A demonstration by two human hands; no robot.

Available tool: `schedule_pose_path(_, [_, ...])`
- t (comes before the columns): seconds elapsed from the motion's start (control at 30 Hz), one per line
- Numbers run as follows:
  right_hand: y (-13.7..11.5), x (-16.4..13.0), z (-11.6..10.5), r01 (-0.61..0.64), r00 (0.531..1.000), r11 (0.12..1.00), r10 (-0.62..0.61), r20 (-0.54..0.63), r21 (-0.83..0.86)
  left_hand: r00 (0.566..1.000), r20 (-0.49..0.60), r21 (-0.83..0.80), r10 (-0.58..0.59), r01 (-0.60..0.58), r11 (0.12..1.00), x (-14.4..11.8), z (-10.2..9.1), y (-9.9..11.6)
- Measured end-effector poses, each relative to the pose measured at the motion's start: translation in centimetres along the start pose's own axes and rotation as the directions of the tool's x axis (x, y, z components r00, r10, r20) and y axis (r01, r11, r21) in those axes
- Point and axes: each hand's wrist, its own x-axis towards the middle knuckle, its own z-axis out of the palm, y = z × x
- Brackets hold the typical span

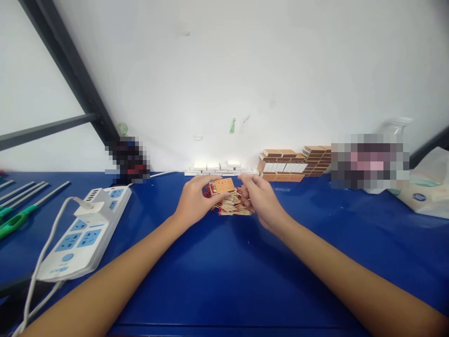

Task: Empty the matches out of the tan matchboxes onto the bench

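- The left hand (194,201) grips a small tan cardboard matchbox (223,185), thumb on the near edge and fingers curled over the far side, holding it just above the table.
- The right hand (261,199) sits close beside it, fingertips pinched together at the box's right end; it seems to be nipping a few matchsticks, though from here I cannot tell how many (they are too small to make out).
- Directly beneath and between both hands lies a loose heap of red-tipped wooden matchsticks (231,206), touching the fingers of each hand.
- All this rests on a glossy blue table (224,281), both forearms stretched across it.
- Behind the hands, along the white wall (245,70), runs a low row of white inner matchbox trays (217,167), and to its right a brown and white stack of matchboxes (294,164).
- Well to the left lies a white power strip with blue sockets (87,229), its white cable (45,252) looping toward the near edge.
- Further left are green-handled long lighters (17,215).
- At the far right sits a white plastic bag (426,192).
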Motion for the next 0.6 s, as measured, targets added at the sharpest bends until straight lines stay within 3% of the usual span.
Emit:
schedule_pose_path(0.13, [-0.22,-0.4,0.19,-0.03,0.991,0.996,0.04,0.129,-0.078,1.0,-0.004,-0.007,0.006,-0.006,1.0,-0.02,0.04,-0.1])
schedule_pose_path(0.27, [-0.25,-0.54,0.31,-0.025,1.0,0.999,0.025,0.009,-0.04,1.0,0.004,-0.008,-0.004,0.004,1.0,-0.02,0.09,-0.13])
schedule_pose_path(0.43, [-0.34,-0.61,0.33,-0.053,0.99,0.992,0.067,0.127,-0.111,1.0,-0.001,-0.007,0.0,0.0,1.0,-0.04,0.08,-0.07])
schedule_pose_path(0.6, [-0.37,-0.49,0.15,-0.061,0.997,0.995,0.064,0.051,-0.073,1.0,-0.004,-0.006,-0.003,0.003,1.0,-0.05,0.1,-0.09])
